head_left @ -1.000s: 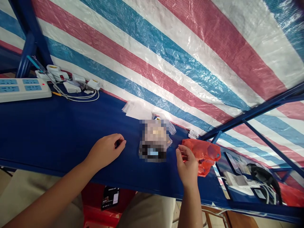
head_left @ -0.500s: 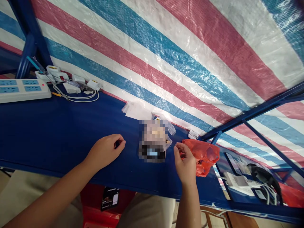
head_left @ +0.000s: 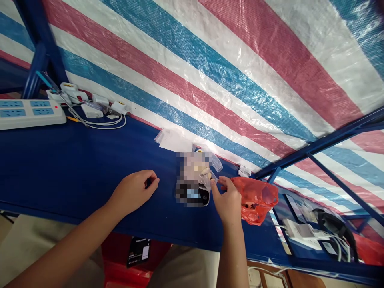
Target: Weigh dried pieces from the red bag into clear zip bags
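A small black digital device with a lit display, which looks like a scale [head_left: 205, 197], lies on the blue table, partly blurred out by pixelation. On it rests a clear plastic bag [head_left: 205, 182] with pale contents that I cannot make out. My right hand [head_left: 227, 199] is at the bag's right edge, thumb and fingers apart; whether they touch the bag is unclear. Left of the scale, my left hand [head_left: 135, 191] rests on the table, fingers curled and thumb tip against the forefinger, with nothing visible in it.
A red plastic bag [head_left: 255, 200] lies beside my right hand. White papers or packets [head_left: 175, 140] are behind the scale. Chargers and cables [head_left: 93, 106] and a power strip [head_left: 30, 114] sit at the left. Blue frame bars [head_left: 345, 132] rise at the right. Below, a phone [head_left: 138, 251] lies on red plastic.
My right hand has moved left from beside the red bag to the edge of the clear bag, its fingers spreading. My left hand has stayed in place.
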Motion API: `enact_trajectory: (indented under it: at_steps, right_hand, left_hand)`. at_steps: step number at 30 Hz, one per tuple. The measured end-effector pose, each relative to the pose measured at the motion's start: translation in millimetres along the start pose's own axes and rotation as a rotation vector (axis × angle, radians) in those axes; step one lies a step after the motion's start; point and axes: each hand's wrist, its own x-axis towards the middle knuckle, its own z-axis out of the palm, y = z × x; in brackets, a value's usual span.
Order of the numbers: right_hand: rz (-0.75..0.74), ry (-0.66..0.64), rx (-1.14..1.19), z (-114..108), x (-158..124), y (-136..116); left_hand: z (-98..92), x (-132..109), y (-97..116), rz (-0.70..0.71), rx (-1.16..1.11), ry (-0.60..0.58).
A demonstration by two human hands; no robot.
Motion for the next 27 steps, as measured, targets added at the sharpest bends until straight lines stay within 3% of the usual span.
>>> enact_trajectory:
  at_steps: [18, 24, 27]
  right_hand:
    - [-0.01, 0.0, -0.013, 14, 7, -3]
    - [0.13, 0.136, 0.036, -10, 6, 12]
    - [0.202, 0.101, 0.009, -26, 0, 34]
  left_hand:
    - [0.7, 0, -1, 0.0, -0.002, 0.007]
    - [0.5, 0, 0, 0.002, -0.001, 0.005]
    - [0.5, 0, -1, -0.002, -0.005, -0.001]
